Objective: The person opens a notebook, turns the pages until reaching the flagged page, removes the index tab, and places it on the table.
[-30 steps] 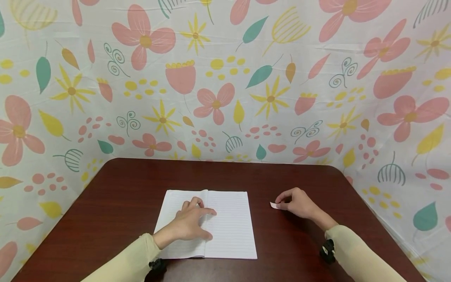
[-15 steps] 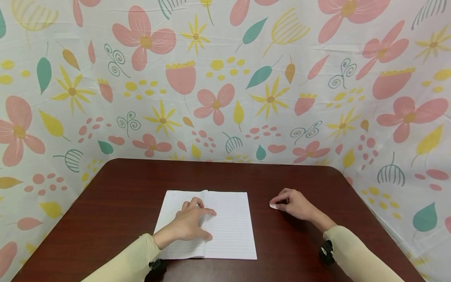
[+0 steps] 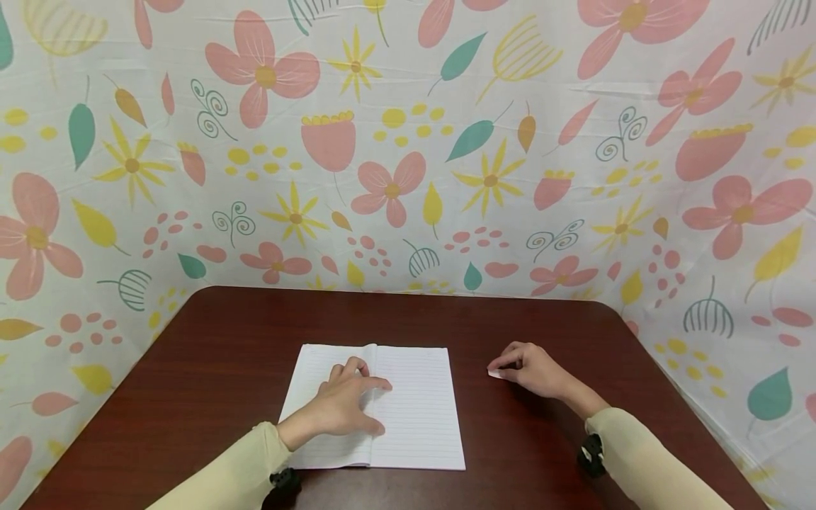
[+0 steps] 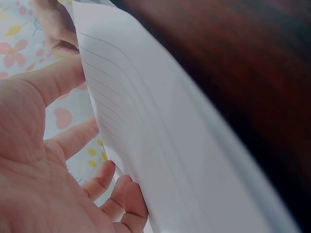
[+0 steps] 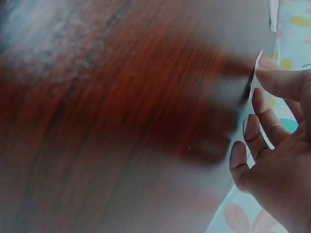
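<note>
An open lined notebook (image 3: 417, 418) lies on the table. My left hand (image 3: 341, 402) rests on it across the left page and the centre fold, with thumb and fingers spread; the left wrist view shows the fingertips against the lined page (image 4: 160, 136). To the right of the notebook, my right hand (image 3: 538, 370) pinches a small white piece of paper (image 3: 494, 373) between thumb and index finger, low over the table. In the right wrist view the paper (image 5: 253, 83) appears edge-on, and the other fingers are loosely bent. Most of its face is hidden.
The dark brown wooden table (image 3: 242, 319) has rounded far corners. A white curtain (image 3: 395, 92) with flower prints hangs behind it and along both sides. Each wrist wears a black device (image 3: 591, 453).
My right hand has shifted slightly left, and its fingers have turned a little, so less of the paper's face shows. The left hand and notebook have stayed still.
</note>
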A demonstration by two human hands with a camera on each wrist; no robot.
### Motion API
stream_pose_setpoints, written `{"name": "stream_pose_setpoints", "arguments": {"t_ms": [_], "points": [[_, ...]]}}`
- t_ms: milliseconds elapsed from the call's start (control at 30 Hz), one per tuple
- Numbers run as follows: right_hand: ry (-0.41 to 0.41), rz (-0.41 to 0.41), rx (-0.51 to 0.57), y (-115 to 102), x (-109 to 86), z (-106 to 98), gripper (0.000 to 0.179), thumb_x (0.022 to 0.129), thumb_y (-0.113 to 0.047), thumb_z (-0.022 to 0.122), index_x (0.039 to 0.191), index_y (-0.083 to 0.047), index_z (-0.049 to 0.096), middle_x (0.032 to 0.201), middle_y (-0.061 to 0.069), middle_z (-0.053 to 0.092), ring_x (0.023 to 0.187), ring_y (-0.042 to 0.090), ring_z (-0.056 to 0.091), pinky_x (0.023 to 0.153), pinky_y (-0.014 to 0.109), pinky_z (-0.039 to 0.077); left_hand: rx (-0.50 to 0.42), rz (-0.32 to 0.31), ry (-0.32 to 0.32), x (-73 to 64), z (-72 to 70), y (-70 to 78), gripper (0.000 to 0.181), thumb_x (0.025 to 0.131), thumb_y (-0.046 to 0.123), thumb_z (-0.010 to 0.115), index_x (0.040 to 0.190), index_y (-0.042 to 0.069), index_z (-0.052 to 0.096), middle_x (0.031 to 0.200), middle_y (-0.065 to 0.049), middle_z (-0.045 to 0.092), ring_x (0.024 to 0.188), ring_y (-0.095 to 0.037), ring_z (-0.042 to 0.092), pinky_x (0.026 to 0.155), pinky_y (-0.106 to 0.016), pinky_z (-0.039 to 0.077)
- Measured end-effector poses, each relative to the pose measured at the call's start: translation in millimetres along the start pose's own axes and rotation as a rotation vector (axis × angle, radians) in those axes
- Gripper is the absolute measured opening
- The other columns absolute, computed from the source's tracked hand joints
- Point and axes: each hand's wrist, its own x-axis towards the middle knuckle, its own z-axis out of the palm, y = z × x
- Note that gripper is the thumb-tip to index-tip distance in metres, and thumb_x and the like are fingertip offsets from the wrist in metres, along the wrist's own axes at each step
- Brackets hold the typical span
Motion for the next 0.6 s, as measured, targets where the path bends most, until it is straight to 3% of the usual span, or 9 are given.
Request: {"name": "stream_pose_setpoints", "arguments": {"t_ms": [333, 600], "points": [[0.019, 0.066, -0.028, 2.8, 0.6, 3.0, 0.013, 0.093, -0.016, 0.082, 0.105, -0.011, 0.084, 0.094, -0.003, 0.070, 0.080, 0.012, 0.054, 0.066, 0.029, 0.046, -0.001, 0.003, -0.006, -0.3, -1.3, 0.0, 0.059, 0.072, 0.028, 0.095, 0.127, 0.019, 0.076, 0.122, -0.007, 0.043, 0.101, -0.032, 0.038, 0.069, -0.047, 0.040], [0.065, 0.124, -0.053, -2.5, 4.7, 5.5, 0.008, 0.090, -0.013, 0.085, 0.098, -0.015, 0.085, 0.090, -0.006, 0.070, 0.078, 0.013, 0.054, 0.066, 0.029, 0.047, -0.001, 0.002, -0.006, -0.7, -2.2, 0.6, 0.059, 0.072, 0.028, 0.095, 0.127, 0.019, 0.075, 0.122, -0.007, 0.043, 0.101, -0.031, 0.038, 0.069, -0.046, 0.040]]}}
